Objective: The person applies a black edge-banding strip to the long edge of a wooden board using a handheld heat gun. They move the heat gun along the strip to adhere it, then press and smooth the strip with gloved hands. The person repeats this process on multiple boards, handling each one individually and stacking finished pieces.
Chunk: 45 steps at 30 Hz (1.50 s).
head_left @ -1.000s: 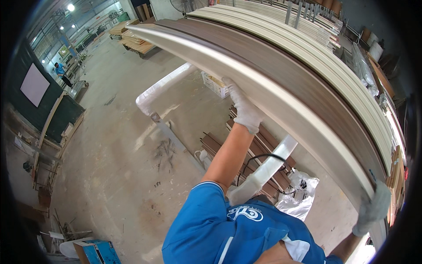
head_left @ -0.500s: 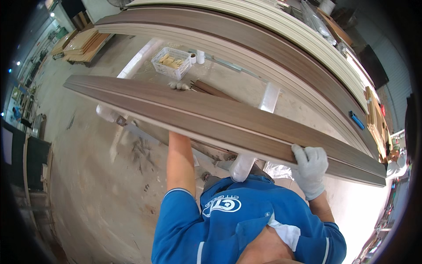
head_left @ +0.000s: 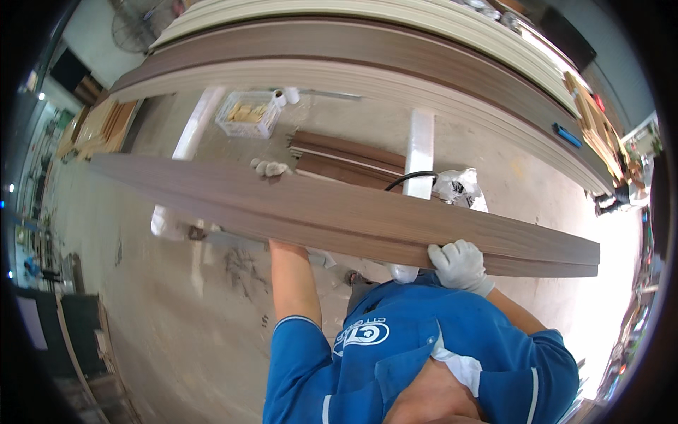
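A long brown wood-grain panel [head_left: 339, 212] is stretching across the middle of the frame, carried flat. The gloved right hand [head_left: 460, 264] is gripping its near edge at lower right; the gloved left hand [head_left: 270, 168] is curling fingers over its far edge, centre-left. Behind, stacked boards [head_left: 395, 63] are lying across the top.

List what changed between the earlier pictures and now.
The long brown panel, lifted off the big stack a second ago, has come down toward the person's chest and now lies across the view, clear of the stack. The left hand stays hooked over its far edge; the right hand has shifted inward along the near edge. Both hands keep their hold.
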### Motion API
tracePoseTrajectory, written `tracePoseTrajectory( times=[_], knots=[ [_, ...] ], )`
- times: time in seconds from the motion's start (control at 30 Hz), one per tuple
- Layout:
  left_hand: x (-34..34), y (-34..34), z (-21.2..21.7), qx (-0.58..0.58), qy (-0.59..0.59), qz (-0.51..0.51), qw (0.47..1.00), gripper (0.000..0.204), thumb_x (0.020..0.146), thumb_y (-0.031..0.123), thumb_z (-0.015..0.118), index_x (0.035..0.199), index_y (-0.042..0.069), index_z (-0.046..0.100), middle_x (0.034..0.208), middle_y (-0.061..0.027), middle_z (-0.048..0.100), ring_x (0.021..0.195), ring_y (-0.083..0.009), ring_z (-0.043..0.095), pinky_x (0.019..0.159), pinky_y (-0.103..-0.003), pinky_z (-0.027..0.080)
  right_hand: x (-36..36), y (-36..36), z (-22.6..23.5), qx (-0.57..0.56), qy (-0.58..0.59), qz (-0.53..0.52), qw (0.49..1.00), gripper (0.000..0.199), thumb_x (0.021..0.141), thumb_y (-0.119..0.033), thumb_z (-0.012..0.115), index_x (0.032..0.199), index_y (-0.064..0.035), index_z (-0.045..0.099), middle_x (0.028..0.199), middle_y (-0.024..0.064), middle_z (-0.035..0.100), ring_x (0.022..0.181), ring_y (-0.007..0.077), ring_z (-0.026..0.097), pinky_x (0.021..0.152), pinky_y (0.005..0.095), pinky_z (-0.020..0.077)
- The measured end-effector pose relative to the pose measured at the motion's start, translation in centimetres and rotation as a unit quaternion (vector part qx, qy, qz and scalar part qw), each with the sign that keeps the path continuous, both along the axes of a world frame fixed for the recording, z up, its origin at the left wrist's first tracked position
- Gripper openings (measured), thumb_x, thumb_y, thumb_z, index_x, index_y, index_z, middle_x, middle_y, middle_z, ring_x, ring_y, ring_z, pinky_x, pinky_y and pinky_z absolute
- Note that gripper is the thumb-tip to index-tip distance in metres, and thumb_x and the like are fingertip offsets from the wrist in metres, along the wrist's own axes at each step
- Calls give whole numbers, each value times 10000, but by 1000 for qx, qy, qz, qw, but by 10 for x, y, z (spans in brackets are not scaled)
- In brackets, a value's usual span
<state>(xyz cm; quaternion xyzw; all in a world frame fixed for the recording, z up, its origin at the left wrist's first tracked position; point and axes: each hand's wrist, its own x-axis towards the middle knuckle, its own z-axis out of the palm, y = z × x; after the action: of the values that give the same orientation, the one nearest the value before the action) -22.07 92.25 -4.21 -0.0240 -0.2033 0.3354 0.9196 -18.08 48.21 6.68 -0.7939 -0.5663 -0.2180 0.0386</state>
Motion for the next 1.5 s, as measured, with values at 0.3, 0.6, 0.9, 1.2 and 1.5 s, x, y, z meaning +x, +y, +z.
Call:
tracePoseTrajectory(
  times=[0.3,0.6,0.9,1.2,1.5],
  knots=[
    [-74,-8,-34,93,580,223,778,430,1091,302,438,1411,33,541,1281,-132,625,1143,-299,603,1020,-482,510,39,-4,72,-77,393,-11,916,409,901,-496,741,1105,-146,684,888,81,699,851,290,713,708,443,562],
    [-190,-58,35,78,684,478,545,567,1007,434,553,1342,-22,597,1206,-136,628,1153,-304,595,1049,-444,476,164,-14,118,39,220,-5,975,285,934,-399,712,1043,-136,695,872,82,699,834,286,711,699,457,562],
    [-34,-259,141,626,558,456,297,293,977,189,631,1170,-27,679,1217,-194,683,1151,-355,623,1049,-479,464,287,-50,184,-60,159,76,982,229,926,-316,666,1007,-104,694,897,134,714,872,366,719,738,498,581],
    [22,-350,117,796,483,358,73,502,941,473,688,1272,95,694,1351,-137,659,1335,-407,508,1201,-569,295,297,-353,213,103,94,-180,974,237,931,-342,713,1030,-128,696,901,87,734,841,272,721,755,442,551],
    [52,-465,105,841,374,380,88,558,974,513,628,1361,110,638,1378,-121,650,1349,-383,515,1182,-565,309,251,-541,155,66,223,-397,888,310,890,-357,758,1040,-90,708,781,100,651,776,291,657,739,402,518]
  ],
)
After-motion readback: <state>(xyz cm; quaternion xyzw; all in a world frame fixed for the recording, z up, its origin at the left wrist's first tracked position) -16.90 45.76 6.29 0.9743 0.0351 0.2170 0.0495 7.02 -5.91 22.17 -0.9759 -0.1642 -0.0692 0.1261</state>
